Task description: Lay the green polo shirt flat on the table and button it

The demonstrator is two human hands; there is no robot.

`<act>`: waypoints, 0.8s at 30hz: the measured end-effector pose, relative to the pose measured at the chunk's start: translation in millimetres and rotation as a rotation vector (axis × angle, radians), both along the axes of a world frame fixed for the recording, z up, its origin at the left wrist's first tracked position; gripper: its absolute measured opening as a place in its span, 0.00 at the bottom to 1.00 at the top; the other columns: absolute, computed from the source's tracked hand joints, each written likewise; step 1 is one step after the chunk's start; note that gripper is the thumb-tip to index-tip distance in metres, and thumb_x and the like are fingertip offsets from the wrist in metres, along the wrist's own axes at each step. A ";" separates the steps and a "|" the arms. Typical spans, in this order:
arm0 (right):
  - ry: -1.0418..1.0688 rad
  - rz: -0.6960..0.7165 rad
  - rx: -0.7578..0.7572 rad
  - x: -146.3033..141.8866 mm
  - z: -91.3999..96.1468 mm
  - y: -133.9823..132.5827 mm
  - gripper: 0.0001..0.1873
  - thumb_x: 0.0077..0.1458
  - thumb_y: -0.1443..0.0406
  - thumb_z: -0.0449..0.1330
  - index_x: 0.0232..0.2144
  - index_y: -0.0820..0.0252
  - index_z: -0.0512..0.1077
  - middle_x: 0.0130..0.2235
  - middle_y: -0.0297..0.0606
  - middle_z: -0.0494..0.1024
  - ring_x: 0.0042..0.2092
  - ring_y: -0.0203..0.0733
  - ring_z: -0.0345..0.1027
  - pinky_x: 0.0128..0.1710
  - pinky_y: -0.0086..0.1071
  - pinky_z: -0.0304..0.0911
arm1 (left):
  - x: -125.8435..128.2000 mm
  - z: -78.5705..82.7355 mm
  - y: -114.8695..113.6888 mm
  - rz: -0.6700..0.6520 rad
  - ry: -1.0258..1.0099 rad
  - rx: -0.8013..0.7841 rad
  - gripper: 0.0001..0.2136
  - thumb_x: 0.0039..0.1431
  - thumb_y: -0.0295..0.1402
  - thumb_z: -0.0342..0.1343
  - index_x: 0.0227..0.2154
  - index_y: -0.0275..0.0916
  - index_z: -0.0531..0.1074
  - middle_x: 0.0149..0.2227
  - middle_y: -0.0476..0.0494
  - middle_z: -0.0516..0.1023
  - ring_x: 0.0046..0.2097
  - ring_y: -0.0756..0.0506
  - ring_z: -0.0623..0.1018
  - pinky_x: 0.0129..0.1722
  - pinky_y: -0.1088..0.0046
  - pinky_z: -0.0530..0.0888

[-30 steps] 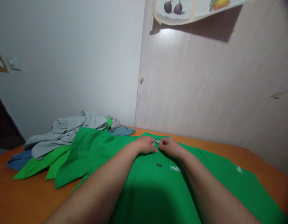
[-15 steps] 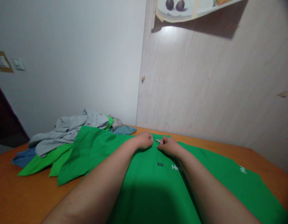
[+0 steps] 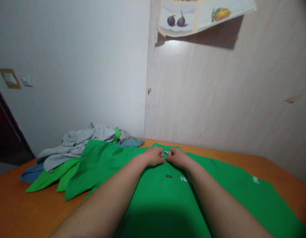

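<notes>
A green short-sleeved shirt (image 3: pixel 153 195) lies spread across the orange table, with white lettering on its chest and on one sleeve. A small dark label (image 3: pixel 169 176) sits at the foot of its front placket. Fingers curled, my left hand (image 3: pixel 154 156) grips the shirt's placket just below the collar. Right beside it my right hand (image 3: pixel 177 157) pinches the placket's other edge, its fingertips nearly meeting those of the left. Between the hands a pale neck tag (image 3: pixel 167 152) shows inside the collar. Whatever small part lies within the fingertips is hidden.
A heap of clothes, with a grey garment (image 3: pixel 73 140) on top and bright green cloth (image 3: pixel 53 173) below, lies on the left of the orange table (image 3: pixel 9 195). The wall stands directly behind. A paper with painted fruit (image 3: pixel 177 19) hangs above.
My right hand has moved slightly closer to my left at the placket. The camera view has tilted up a little, showing more of the painted paper.
</notes>
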State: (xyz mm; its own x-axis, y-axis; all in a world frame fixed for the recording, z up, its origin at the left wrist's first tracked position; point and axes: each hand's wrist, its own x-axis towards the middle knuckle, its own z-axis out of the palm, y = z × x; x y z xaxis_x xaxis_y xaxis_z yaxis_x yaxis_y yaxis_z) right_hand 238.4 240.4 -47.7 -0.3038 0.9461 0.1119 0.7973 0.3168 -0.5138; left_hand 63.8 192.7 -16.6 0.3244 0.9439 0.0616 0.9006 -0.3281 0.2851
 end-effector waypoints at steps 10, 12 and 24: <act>0.021 0.013 -0.014 -0.3 1.1 0.5 0.09 0.44 0.65 0.68 0.22 0.59 0.69 0.24 0.32 0.72 0.28 0.35 0.61 0.27 0.27 0.48 | 7.6 -0.5 -57.5 -0.235 0.089 0.231 0.12 0.63 0.33 0.49 0.46 0.43 0.75 0.50 0.41 0.77 0.51 0.40 0.75 0.52 0.63 0.69; 0.030 0.020 -0.025 0.6 -0.3 1.4 0.09 0.44 0.65 0.68 0.23 0.59 0.69 0.24 0.31 0.72 0.28 0.35 0.61 0.27 0.27 0.49 | 7.9 -5.9 -68.7 -0.279 0.122 0.235 0.13 0.65 0.33 0.48 0.47 0.42 0.74 0.53 0.40 0.76 0.53 0.39 0.75 0.51 0.62 0.70; 0.054 0.037 -0.030 2.7 -2.7 3.6 0.11 0.44 0.64 0.69 0.23 0.58 0.69 0.24 0.30 0.72 0.28 0.35 0.61 0.27 0.27 0.50 | 10.5 15.8 -107.5 -0.260 0.106 0.119 0.14 0.67 0.36 0.46 0.45 0.42 0.77 0.47 0.42 0.80 0.48 0.39 0.79 0.48 0.64 0.74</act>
